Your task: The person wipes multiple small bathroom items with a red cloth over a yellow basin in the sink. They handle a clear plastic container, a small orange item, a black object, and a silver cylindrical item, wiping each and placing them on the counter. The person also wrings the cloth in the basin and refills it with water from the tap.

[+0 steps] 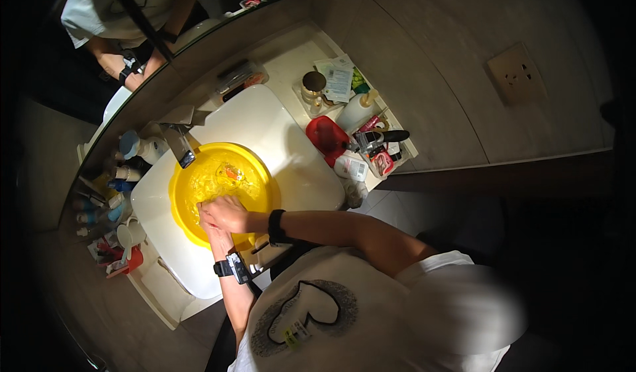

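Observation:
My right hand [228, 213] lies across my left hand [212, 229], and the two are pressed together over the near part of a yellow plastic basin [271, 183]. Both look wet. Most of my left hand's fingers are hidden, and whether anything is held between the hands I cannot tell. The basin stands in a white washbasin [305, 178] and holds rippling water with a small orange patch in it. A metal faucet [181, 148] reaches over the basin's far left rim. On my left wrist is a black strap with a small device [238, 267]; a black band [276, 227] circles my right wrist.
Right of the washbasin are a red plastic container [325, 133], a white pump bottle [357, 109], a white bottle [351, 168] and a jar [313, 85]. Several bottles, a white cup [130, 233] and a red container [133, 258] crowd the left. A mirror [144, 24] borders the counter's back.

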Motion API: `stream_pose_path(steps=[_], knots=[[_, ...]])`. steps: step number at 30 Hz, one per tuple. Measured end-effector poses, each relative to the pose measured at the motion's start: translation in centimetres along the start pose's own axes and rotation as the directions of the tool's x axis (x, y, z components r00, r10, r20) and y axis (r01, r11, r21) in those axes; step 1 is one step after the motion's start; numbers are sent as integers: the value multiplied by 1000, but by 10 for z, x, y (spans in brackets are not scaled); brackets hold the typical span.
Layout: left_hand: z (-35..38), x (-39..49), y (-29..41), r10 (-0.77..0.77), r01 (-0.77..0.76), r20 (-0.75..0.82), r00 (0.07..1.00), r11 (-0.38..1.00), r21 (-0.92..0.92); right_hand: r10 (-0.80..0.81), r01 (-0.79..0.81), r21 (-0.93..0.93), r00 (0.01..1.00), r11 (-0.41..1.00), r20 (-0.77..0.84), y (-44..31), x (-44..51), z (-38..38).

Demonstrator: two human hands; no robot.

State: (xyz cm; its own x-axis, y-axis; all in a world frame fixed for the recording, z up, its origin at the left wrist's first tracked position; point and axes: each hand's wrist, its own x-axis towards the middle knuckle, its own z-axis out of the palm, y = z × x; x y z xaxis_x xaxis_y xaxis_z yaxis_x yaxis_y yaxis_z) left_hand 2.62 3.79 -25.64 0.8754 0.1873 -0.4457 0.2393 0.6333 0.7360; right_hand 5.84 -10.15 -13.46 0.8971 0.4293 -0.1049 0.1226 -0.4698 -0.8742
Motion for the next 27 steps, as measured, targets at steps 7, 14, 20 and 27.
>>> stream_pose_path(steps=[7, 14, 20, 27], knots=[[28, -3, 29, -79, 94, -335, 939, 995, 27, 268, -257, -181, 963, 949, 34, 64, 34, -10], [0, 0, 8, -227, 244, -296, 928, 969, 22, 193, -192, 245, 981, 950, 23, 71, 31, 28], [-19, -11, -5, 82, -96, 129, 988, 990, 106, -63, 56, 168, 997, 984, 38, 8, 1, 21], [21, 0, 12, -93, 65, -126, 988, 975, -215, 109, -81, -185, 983, 979, 150, -1, 22, -16]])
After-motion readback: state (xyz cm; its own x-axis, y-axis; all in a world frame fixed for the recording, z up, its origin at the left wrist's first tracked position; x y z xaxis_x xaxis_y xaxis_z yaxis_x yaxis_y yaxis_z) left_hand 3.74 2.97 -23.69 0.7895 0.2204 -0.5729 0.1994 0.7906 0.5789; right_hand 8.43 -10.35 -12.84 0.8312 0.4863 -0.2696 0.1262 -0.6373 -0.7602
